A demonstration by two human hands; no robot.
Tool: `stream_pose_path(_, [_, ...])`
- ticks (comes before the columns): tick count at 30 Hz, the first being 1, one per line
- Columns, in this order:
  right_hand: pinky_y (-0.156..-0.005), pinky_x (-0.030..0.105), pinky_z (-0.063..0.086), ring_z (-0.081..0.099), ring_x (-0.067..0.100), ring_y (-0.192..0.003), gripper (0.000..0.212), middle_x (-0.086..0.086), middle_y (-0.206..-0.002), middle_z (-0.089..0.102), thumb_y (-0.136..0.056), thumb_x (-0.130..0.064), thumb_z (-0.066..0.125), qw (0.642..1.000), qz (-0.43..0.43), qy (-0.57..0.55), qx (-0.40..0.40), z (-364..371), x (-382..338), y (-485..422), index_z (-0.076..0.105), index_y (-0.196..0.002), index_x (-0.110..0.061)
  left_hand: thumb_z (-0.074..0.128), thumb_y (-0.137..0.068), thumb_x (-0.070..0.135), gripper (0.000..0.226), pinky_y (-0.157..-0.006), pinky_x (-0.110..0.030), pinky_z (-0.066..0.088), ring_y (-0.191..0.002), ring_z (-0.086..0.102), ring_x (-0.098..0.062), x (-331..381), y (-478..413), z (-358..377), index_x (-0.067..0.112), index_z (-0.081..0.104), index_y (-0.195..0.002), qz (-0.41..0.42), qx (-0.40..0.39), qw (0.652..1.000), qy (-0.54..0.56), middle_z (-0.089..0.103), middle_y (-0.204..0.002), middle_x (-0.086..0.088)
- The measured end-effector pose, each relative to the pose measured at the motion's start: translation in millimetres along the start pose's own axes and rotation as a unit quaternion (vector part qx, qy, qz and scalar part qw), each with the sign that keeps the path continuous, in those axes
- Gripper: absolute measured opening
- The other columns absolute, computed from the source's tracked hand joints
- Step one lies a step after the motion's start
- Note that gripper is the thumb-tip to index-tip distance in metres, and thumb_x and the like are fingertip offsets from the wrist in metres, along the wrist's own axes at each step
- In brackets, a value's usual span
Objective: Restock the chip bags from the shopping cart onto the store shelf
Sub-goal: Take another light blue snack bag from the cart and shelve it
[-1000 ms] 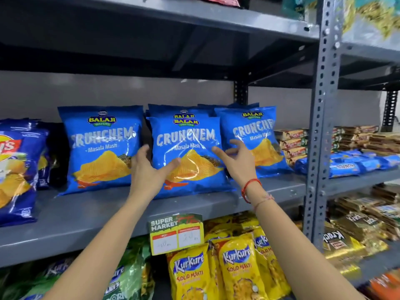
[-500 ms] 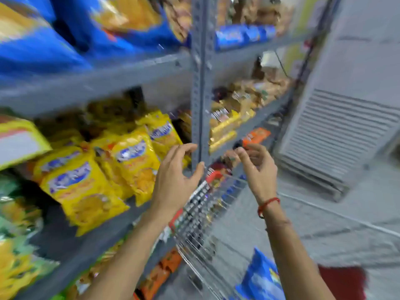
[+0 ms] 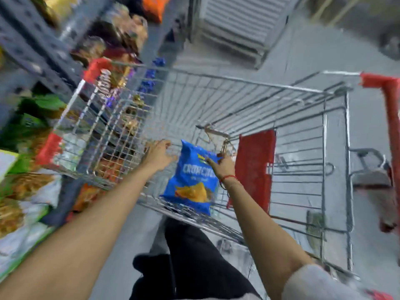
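Note:
A blue Crunchem chip bag (image 3: 192, 180) sits inside the wire shopping cart (image 3: 238, 80), near the cart's close side. My right hand (image 3: 223, 167) is at the bag's top right corner with its fingers pinched on the edge. My left hand (image 3: 159, 152) hovers just left of the bag's top, fingers spread, holding nothing. The grey store shelf (image 3: 32, 50) runs along the left, blurred, stocked with green, yellow and orange packs.
The cart's red seat flap (image 3: 255, 161) stands right of the bag, and its red handle (image 3: 389, 109) is at far right. My legs in black trousers (image 3: 194, 256) are below the cart. A white louvred panel (image 3: 238, 22) stands beyond it on the grey floor.
The view has swung from the shelf's blue bags down into the cart. Both hands left the shelf and dropped into the cart, and the right hand closed on a blue bag.

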State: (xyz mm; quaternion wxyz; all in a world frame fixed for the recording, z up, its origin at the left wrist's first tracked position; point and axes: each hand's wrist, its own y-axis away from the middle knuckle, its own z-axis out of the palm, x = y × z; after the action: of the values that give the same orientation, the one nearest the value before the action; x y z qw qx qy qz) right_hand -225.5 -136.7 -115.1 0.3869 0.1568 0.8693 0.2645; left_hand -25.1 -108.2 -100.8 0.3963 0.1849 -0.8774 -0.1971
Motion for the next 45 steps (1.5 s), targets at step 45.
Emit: stream_pose_path(45, [-0.097, 0.045, 0.052, 0.068, 0.022, -0.104, 0.067, 0.004, -0.109, 0.074, -0.054, -0.058, 0.081, 0.943, -0.012, -0.331, 0.030, 19, -84, 6, 0.069, -0.107, -0.018, 0.087, -0.055, 0.020, 0.057, -0.086, -0.033, 0.054, -0.090, 0.069, -0.016, -2, -19, -52, 0.017, 0.065, -0.108, -0.085, -0.083, 0.951, 0.286, 0.070, -0.110, -0.006])
